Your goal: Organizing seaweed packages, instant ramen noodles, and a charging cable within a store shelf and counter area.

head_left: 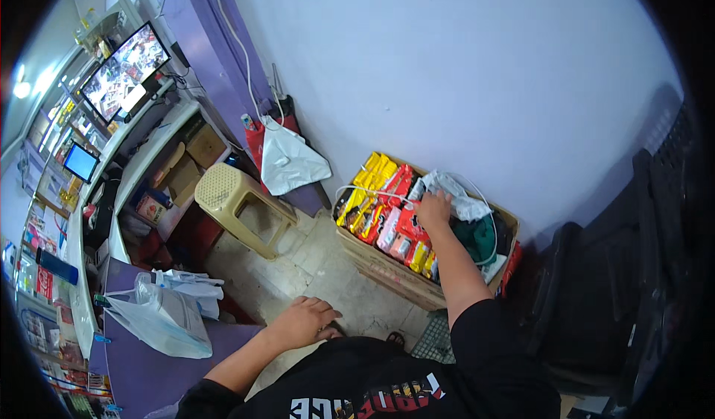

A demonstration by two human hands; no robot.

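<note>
An open cardboard box (406,280) on the floor by the wall holds yellow, red and pink snack packets. My right hand (434,210) reaches over it, fingers a little apart, touching the contents between a red packet (411,225) and a crumpled white plastic bag (469,204). What lies right under its fingertips is hidden. A dark green cloth or bag (477,239) and a thin pale cord (488,195) are on the box's right side. My left hand (304,322) hangs in front of my body, back upward, fingers loosely stretched, with nothing seen in it.
A beige plastic stool (242,203) stands left of the box. White plastic bags (171,318) lie on a purple counter at the lower left. Another white bag (290,158) hangs by the purple pillar. A black chair (603,270) is close on the right. A monitor (126,69) sits at the upper left.
</note>
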